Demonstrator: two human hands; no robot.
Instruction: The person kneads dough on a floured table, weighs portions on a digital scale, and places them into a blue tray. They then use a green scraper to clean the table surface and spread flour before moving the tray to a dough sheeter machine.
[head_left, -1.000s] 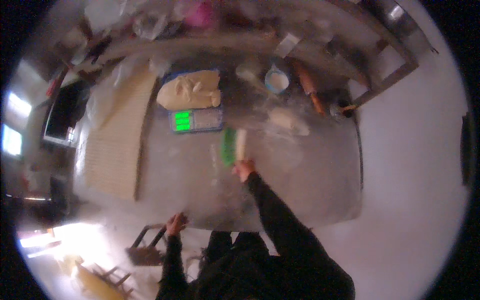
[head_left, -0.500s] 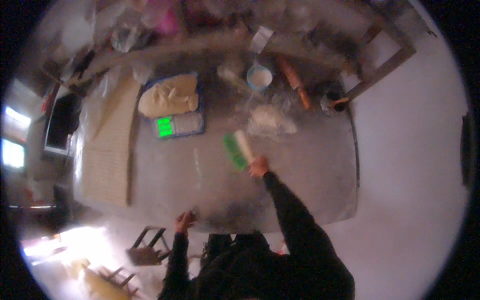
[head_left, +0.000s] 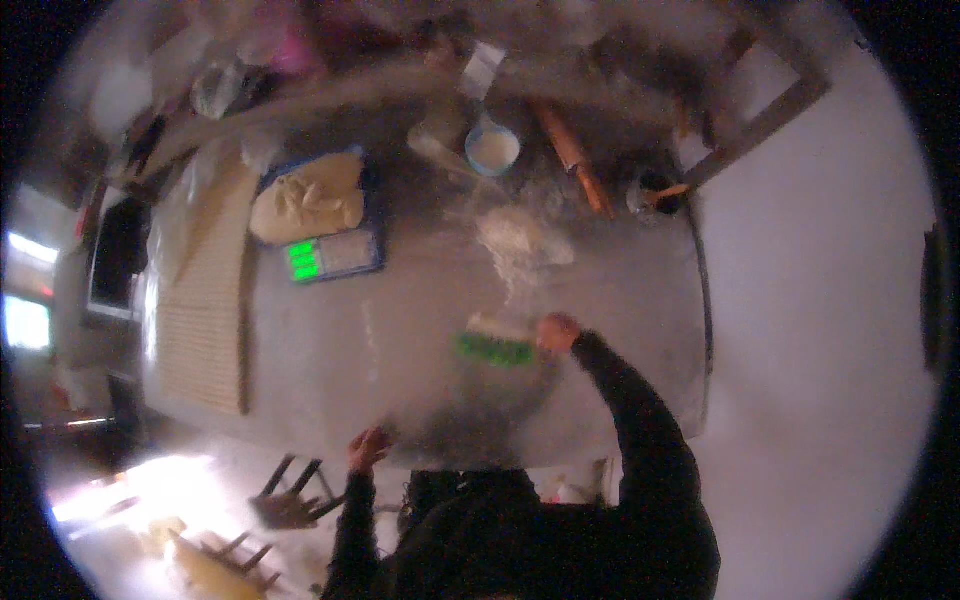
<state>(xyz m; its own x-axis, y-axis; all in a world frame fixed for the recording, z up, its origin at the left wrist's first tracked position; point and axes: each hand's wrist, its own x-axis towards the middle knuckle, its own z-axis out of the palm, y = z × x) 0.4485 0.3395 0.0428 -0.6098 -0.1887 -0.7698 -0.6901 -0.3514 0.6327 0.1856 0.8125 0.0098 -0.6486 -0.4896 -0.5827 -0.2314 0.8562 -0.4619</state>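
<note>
My right hand (head_left: 558, 333) is closed on the handle of a bench brush with green bristles (head_left: 497, 345) and a pale wooden back. The brush lies sideways over the middle of the grey table (head_left: 320, 350), bristles toward me. Just beyond it is a heap of white flour (head_left: 520, 235), with a pale streak trailing toward the brush. My left hand (head_left: 370, 448) is at the table's front edge, its fingers blurred and partly curled; I cannot make out whether anything is in them.
At the far left, pale dough (head_left: 310, 200) rests on a blue scale with a lit green display (head_left: 302, 261). A slatted board (head_left: 205, 320) lies along the left side. Farther back are a bowl of white powder (head_left: 493, 150), a rolling pin (head_left: 572, 155) and a jar (head_left: 655, 195).
My right hand has moved right with the brush, which has turned from slanting to nearly crosswise and come nearer to me. The view has shifted slightly. My left hand stays at the edge.
</note>
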